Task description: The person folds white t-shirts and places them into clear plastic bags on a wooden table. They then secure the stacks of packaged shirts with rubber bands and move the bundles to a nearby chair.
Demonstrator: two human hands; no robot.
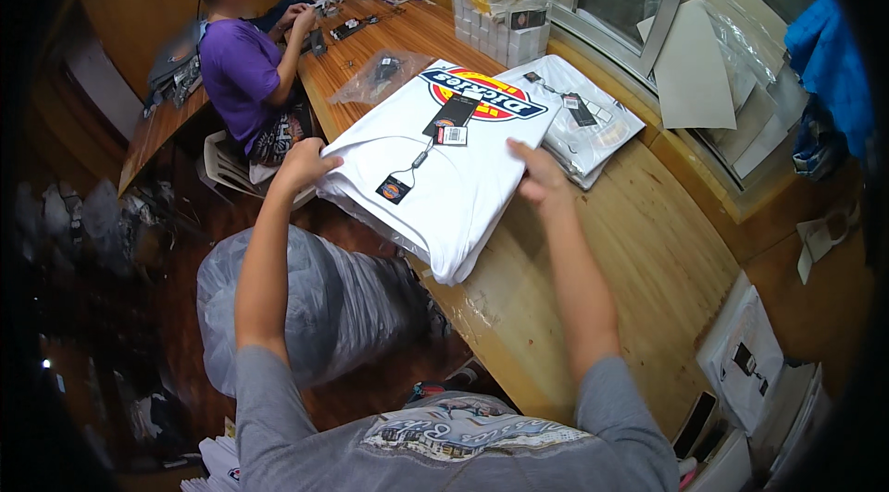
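Between my hands is a folded white T-shirt (370,154) with a red, yellow and blue printed logo and a black hang tag (451,114) on a cord. My left hand (304,166) grips its left edge, thumb on top and fingers underneath. At the right edge, my right hand (539,175) pinches the shirt, its fingers partly hidden below. Clear plastic shows under the shirt's near left edge. Just beyond my right hand lies a stack of bagged white shirts (593,136) with a black tag.
A wooden table (593,261) runs along the window. A large grey plastic bundle (306,307) stands on the floor at left. A person in purple (243,75) works at the table's far left. White boxes in clear plastic (500,34) stand at the back; more bagged shirts (745,353) lean at right.
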